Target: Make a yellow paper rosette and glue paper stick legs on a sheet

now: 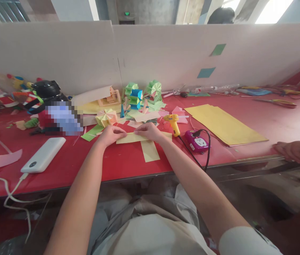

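Paper strip (130,137) is held crosswise at the red desk (128,166), its far edge pinched by the left grip (112,135) and the right grip (150,131), both closed thumb to fingertips. Below it a second strip (150,152) is seen; to the right, a glue gun (175,126) is placed beside a purple socket (198,142).

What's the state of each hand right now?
Left hand: on the pale yellow strip; pinching or pressing, can't tell.
Right hand: same strip, nearer its middle; pinch or press also unclear.
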{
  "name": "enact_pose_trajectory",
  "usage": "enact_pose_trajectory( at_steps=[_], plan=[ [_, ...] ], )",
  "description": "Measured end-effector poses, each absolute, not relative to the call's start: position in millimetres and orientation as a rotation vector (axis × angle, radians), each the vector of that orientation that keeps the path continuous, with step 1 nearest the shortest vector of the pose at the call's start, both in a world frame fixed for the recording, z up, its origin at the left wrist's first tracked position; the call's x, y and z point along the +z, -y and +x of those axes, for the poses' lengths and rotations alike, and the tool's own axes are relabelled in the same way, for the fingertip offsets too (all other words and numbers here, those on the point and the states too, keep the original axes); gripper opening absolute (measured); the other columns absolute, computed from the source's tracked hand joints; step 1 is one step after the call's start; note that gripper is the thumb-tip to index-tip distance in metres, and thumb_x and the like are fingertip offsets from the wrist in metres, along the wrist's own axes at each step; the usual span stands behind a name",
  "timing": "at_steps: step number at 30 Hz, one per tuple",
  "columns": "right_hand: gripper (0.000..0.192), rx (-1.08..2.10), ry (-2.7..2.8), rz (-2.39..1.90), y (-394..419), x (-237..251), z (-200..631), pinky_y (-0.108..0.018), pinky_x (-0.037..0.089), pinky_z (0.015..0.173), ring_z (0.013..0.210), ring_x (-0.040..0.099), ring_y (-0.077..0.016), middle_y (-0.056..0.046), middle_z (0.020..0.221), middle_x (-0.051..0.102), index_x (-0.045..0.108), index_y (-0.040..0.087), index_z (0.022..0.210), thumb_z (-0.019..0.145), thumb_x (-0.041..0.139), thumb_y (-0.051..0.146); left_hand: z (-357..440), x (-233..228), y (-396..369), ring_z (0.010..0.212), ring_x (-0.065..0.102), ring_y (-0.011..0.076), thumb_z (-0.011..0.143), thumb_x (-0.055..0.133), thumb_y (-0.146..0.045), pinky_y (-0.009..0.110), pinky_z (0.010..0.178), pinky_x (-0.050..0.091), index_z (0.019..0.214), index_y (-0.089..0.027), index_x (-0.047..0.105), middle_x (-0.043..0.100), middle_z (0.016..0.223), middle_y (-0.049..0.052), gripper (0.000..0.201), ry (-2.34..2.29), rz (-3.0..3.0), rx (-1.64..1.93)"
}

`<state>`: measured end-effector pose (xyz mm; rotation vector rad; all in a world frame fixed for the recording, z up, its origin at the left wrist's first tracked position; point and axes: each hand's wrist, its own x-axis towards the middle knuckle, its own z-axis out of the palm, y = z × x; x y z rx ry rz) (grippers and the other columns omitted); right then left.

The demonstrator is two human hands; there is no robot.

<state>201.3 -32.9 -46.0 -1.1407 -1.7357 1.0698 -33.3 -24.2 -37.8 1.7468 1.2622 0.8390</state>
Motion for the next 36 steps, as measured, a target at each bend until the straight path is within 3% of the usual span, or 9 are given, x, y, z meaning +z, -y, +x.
enact_pose_trajectory(
  at_steps=[9,16,22,28,33,36],
  plan=[
    [0.038,1.023,1.76,-1.223,32,-45,205,-0.027,0.036,0.053,0.059,0.051,-0.0119,-0.003,0.07,0.07,0.081,0.014,0.08,0.071,0.075,0.05,-42,-40,20,0.081,0.07,0.0242,0.063,0.084,-0.051,0.033,0.072,0.053,0.081,-0.019,0.079,0.077,0.083,0.008,0.037,-1.232,1.793,0.825],
    [0.03,1.091,1.69,-1.099,30,-47,205,-0.031,0.051,0.072,0.08,0.066,-0.0194,-0.008,0.09,0.077,0.08,0.016,0.085,0.07,0.077,0.042,-45,-34,23,0.087,0.07,0.0235,0.065,0.085,-0.049,0.033,0.078,0.053,0.088,-0.022,0.081,0.079,0.092,0.007,0.035,-1.196,1.731,0.874],
    [0.033,1.109,1.604,-1.012,28,-51,204,-0.033,0.053,0.077,0.088,0.068,-0.0216,-0.009,0.094,0.077,0.08,0.016,0.086,0.069,0.079,0.043,-39,-37,23,0.085,0.068,0.0219,0.065,0.085,-0.052,0.032,0.078,0.051,0.092,-0.019,0.08,0.077,0.089,0.008,0.044,-1.156,1.645,0.959],
    [0.04,1.132,1.599,-1.022,30,-49,203,-0.029,0.049,0.067,0.077,0.064,-0.0179,-0.006,0.085,0.075,0.08,0.015,0.086,0.069,0.078,0.052,-29,-38,23,0.09,0.067,0.0234,0.064,0.085,-0.052,0.035,0.084,0.05,0.087,-0.017,0.079,0.076,0.094,0.009,0.043,-1.15,1.663,1.034],
    [0.049,1.086,1.623,-1.123,32,-44,205,-0.024,0.034,0.049,0.054,0.045,-0.0089,0.0,0.063,0.062,0.079,0.013,0.085,0.068,0.077,0.059,-36,-37,21,0.088,0.067,0.0229,0.06,0.088,-0.05,0.036,0.086,0.051,0.086,-0.018,0.08,0.076,0.091,0.008,0.042,-1.15,1.593,1.077],
    [0.05,1.133,1.594,-1.092,30,-45,206,-0.024,0.038,0.05,0.054,0.046,-0.0092,0.0,0.061,0.059,0.076,0.013,0.079,0.066,0.077,0.062,-42,-39,17,0.086,0.067,0.0212,0.061,0.089,-0.049,0.036,0.086,0.051,0.086,-0.019,0.081,0.076,0.09,0.007,0.04,-1.135,1.588,1.07]
  ],
)
